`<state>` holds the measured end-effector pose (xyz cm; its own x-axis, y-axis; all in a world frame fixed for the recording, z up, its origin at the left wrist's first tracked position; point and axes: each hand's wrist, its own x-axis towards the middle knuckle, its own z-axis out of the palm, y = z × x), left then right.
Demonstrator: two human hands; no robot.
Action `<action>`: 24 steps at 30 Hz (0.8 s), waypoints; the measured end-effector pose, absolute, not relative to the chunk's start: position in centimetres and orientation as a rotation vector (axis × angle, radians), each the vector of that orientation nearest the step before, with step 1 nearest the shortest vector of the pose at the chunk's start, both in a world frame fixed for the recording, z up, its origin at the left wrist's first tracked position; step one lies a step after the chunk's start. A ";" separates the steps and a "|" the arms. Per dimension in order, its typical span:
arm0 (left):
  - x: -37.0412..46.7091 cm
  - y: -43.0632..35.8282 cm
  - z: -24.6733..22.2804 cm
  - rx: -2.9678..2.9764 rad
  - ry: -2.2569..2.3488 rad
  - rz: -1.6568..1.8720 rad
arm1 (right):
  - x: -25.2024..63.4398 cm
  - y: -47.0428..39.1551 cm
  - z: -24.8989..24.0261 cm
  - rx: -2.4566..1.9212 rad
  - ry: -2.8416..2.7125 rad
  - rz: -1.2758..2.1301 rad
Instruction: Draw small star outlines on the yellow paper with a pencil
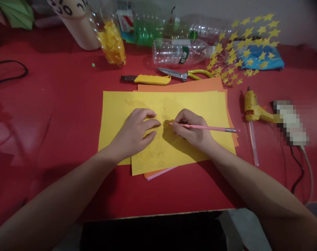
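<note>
My right hand (193,129) is closed around a pink pencil (213,128), its tip at the surface of a yellow sheet of paper (200,101). The pencil slants low, with its metal-banded end to the right. Spread over the left part of the sheet, my left hand (138,130) rests with fingers apart and nothing in it. Small pencil-drawn stars and peaked marks run in rows around and below my left fingers; some are covered by that hand. Under the yellow sheet, orange paper (179,86) sticks out at the back and right.
Behind the paper lie a yellow cutter knife (153,80) and yellow-handled scissors (198,74). Plastic bottles (171,52) and many yellow paper stars (231,55) line the back. A glue gun (251,106) stands right, near a power strip (291,122) with cords. The red table's (160,200) front edge is close.
</note>
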<state>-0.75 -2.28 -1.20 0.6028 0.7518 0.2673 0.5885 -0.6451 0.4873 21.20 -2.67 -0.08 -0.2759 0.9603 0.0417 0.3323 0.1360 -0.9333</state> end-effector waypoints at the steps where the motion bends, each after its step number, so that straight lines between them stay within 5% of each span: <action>1: -0.7 -2.3 -1.2 2.482 1.082 0.650 | 21.2 -2.7 0.0 -1.256 -1.722 1.139; 24: -0.7 -2.3 -1.1 2.469 1.083 0.649 | 21.2 -2.5 0.5 -1.271 -1.767 1.153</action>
